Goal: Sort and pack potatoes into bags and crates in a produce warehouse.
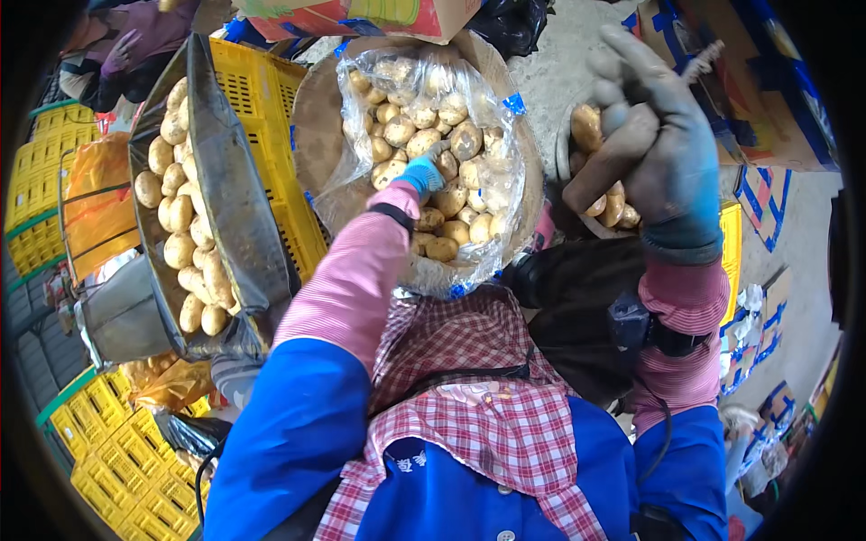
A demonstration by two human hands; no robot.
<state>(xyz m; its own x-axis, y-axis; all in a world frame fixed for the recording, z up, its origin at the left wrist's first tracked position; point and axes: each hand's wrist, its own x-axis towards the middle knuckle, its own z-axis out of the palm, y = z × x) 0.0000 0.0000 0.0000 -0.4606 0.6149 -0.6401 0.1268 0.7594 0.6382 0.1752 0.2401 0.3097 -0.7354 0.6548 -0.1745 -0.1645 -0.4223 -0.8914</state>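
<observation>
Presently our blue-gloved left hand [424,173] touches oval tan potatoes [422,142] at twelve o'clock, grip unclear, grey-blue-gloved right hand [672,153] at two, fingers parted.

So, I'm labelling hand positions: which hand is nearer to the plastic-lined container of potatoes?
Left. The left hand is within its rim, at the potatoes; the right hand is raised, off to the container's right.

Potatoes [422,142] — tan, dirt-speckled — lie heaped in clear plastic film [442,278].
</observation>
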